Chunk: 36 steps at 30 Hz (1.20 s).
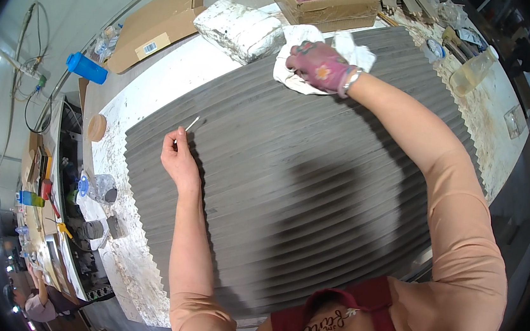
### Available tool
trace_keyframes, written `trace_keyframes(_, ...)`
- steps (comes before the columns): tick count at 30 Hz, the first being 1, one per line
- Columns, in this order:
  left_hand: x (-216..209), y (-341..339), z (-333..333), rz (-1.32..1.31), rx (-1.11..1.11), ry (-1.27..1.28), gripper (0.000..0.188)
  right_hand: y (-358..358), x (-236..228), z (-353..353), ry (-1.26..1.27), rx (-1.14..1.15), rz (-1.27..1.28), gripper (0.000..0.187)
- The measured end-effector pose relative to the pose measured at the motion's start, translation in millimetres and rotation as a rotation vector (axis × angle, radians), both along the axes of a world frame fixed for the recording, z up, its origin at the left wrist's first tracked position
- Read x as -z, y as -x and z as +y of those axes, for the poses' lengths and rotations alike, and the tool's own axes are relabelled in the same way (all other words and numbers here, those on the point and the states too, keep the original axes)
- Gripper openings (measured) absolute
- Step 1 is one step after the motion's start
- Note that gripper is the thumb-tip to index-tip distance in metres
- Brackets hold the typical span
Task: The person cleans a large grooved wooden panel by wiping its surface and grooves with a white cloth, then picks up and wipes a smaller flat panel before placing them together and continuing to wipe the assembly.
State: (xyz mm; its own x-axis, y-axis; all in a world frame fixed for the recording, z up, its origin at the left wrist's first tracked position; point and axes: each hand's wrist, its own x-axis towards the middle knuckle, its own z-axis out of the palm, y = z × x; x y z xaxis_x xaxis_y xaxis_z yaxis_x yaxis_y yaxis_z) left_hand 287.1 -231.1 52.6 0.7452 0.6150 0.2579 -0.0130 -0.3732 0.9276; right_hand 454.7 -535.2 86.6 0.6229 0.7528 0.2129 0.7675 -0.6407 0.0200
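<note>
Beneath a grey ribbed panel spreads a stained white counter, with an open cardboard box near its far side. Over the panel's left part, my bare left hand pinches a thin white stick. My right hand, in a pink flowered glove, curls over a white cloth at the panel's far edge; whether it grips, I cannot tell.
</note>
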Motion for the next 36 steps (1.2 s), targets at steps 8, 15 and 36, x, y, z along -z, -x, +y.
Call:
trace_keyframes(8,-3,4,1,0.001,0.001,0.049,0.028,-15,-21,-52,0.168,0.151,0.009,0.015)
trace_keyframes(15,-3,3,3,0.039,-0.003,-0.038,0.028,13,-11,21,-0.031,0.060,0.181,0.015)
trace_keyframes(36,-2,3,2,0.010,-0.004,-0.012,0.027,-25,-62,-103,0.475,0.352,-0.004,0.015)
